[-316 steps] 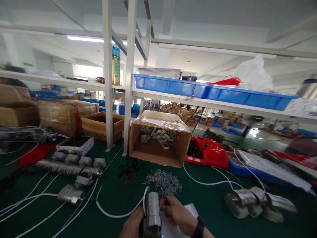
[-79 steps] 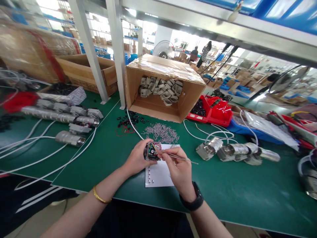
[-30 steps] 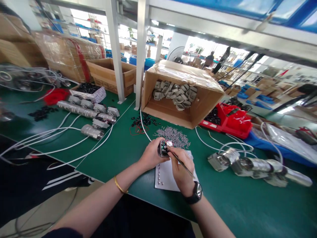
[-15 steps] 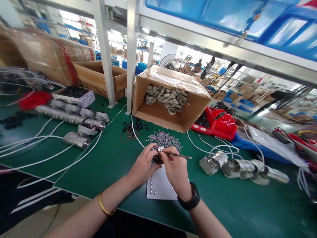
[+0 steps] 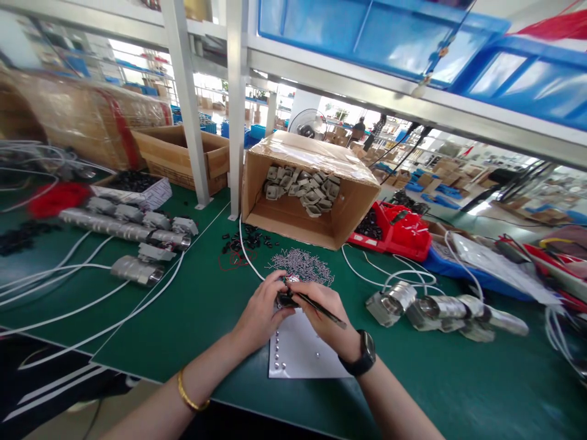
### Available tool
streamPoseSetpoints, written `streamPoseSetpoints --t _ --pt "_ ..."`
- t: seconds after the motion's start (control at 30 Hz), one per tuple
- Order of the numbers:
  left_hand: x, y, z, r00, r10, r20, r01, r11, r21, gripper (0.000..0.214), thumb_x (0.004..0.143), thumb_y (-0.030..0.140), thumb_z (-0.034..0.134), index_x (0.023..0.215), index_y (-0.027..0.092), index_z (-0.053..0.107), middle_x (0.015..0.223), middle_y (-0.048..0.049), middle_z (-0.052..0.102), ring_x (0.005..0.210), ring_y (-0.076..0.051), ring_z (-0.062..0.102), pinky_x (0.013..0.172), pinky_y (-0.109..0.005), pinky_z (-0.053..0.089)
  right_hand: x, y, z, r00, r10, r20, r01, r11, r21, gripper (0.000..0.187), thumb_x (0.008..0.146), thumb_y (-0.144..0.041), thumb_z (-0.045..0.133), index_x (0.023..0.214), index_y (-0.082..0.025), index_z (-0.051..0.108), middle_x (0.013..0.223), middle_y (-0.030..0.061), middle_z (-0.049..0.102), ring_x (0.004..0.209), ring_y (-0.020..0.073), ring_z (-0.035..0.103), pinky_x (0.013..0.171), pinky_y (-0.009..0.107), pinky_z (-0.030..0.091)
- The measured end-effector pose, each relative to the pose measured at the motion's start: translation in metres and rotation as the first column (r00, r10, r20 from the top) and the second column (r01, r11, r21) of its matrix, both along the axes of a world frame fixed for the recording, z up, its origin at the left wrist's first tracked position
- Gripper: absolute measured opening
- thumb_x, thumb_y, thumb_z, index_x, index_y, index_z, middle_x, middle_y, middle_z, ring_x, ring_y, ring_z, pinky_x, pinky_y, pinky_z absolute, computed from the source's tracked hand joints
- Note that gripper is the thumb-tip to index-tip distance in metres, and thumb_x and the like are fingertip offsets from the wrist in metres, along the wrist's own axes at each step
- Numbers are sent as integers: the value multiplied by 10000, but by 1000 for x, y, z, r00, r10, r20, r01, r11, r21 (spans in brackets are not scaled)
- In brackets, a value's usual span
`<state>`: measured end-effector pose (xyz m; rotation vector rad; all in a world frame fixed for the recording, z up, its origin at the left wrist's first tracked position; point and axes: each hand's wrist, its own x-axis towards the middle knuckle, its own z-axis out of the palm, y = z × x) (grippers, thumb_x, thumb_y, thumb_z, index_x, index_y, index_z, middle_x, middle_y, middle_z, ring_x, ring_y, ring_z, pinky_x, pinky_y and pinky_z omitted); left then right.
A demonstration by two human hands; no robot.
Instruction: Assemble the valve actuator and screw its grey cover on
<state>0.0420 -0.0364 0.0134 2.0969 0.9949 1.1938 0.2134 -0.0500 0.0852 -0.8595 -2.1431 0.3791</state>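
My left hand is closed around a small black part, whose lower side is partly hidden by my fingers. At its top sits a small white and silver piece. My right hand grips dark tweezers with their tips at the black part and the wide end toward my wrist. Below both hands lies a white sheet with several small silver beads along its left side. Just beyond my fingers spreads a pile of small screws.
An open cardboard box on its side holds grey housings. Small black parts and red wire lie left of the screws. Metal cylinders with cables are at left, more cylinders at right, near a red bin.
The tweezers have turned from nearly level to slanting down toward my right wrist. My right hand has rotated and shifted slightly lower. The left hand keeps its hold on the black part.
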Motion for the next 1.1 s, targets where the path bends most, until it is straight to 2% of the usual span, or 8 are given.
streamPoseSetpoints --t 0.13,0.27,0.43,0.7,0.83,0.97,1.03,1.1 --pt "-2 0 6 999 -31 14 32 999 -44 356 803 167 645 1063 235 411 1348 -93 403 1263 -222 409 1045 -433 370 3 6 15 970 164 182 -167 986 -2 191 980 -195 415 1089 -201 573 1036 76 633 933 205 593 796 352 488" --pt "-4 -2 8 999 -31 30 33 997 -76 460 755 136 687 1092 232 390 1335 -91 420 1240 -221 438 1033 -425 383 -5 15 20 997 70 34 -63 984 -164 139 925 -166 478 925 -202 613 890 31 647 786 172 613 711 299 499" --pt "-4 -4 6 998 -49 -38 50 999 16 316 807 158 628 1034 223 418 1368 -105 370 1263 -241 411 1028 -445 385 -17 27 25 980 -109 -167 -19 784 -621 28 846 -179 530 826 -181 549 618 -29 581 515 123 570 483 206 475" --pt "-3 -2 5 996 -39 -83 38 999 -10 335 830 183 613 1076 236 392 1369 -98 365 1260 -245 410 1035 -454 378 -17 42 24 938 -210 -275 -93 613 -785 117 814 -266 545 815 -166 484 539 -6 598 464 133 593 424 188 490" --pt "-3 -2 3 996 -41 -73 38 999 -31 427 813 174 627 1144 246 367 1362 -104 375 1266 -251 399 1046 -466 359 -14 31 23 869 -295 -397 -120 653 -748 258 809 -395 593 849 -174 467 620 14 626 520 142 613 484 220 514" --pt "-3 0 3 1000 -21 1 21 997 -70 560 750 172 687 1195 239 354 1359 -108 380 1265 -253 400 1048 -457 356 11 -5 10 783 -402 -475 44 797 -602 227 869 -387 571 913 -186 476 773 48 649 654 176 641 605 295 553" --pt "-3 3 4 1000 -10 22 13 991 -135 733 707 209 733 1292 236 293 1374 -120 375 1264 -266 403 1050 -463 352 32 -32 -5 847 -409 -339 257 874 -413 127 910 -309 535 932 -184 529 842 71 648 730 199 639 651 326 553" --pt "-3 6 6 1000 -5 -15 2 977 -214 850 660 248 769 1345 225 266 1359 -128 405 1241 -286 429 1043 -483 352 52 -60 -24 925 -380 -21 373 916 -147 123 940 -209 459 994 -182 566 942 101 632 832 226 613 702 358 539"
